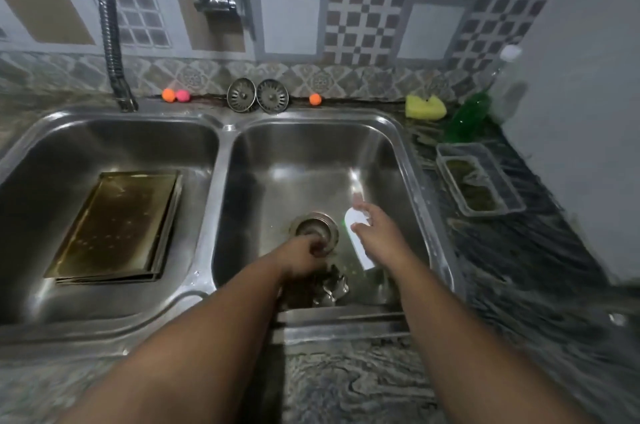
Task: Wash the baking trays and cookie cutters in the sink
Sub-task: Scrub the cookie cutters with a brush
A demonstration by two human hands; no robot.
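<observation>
Stacked brownish baking trays [117, 226] lie flat in the left basin of a double steel sink [221, 153]. In the right basin, metal cookie cutters [332, 286] lie near the front wall beside the drain [317, 227]. My left hand [304, 255] is curled down by the drain, just above the cutters; whether it grips anything is blurred. My right hand [375, 231] rests on a white bottle [360, 243] that lies tilted on the basin floor, fingers over its upper part.
A faucet [214, 0] hangs over the divider and a flexible hose [112, 42] stands at back left. Two strainers [258, 96] and small coloured balls [176, 95] line the back ledge. A yellow sponge [425, 107], green bottle [467, 118] and clear plastic container [479, 179] sit on the right counter.
</observation>
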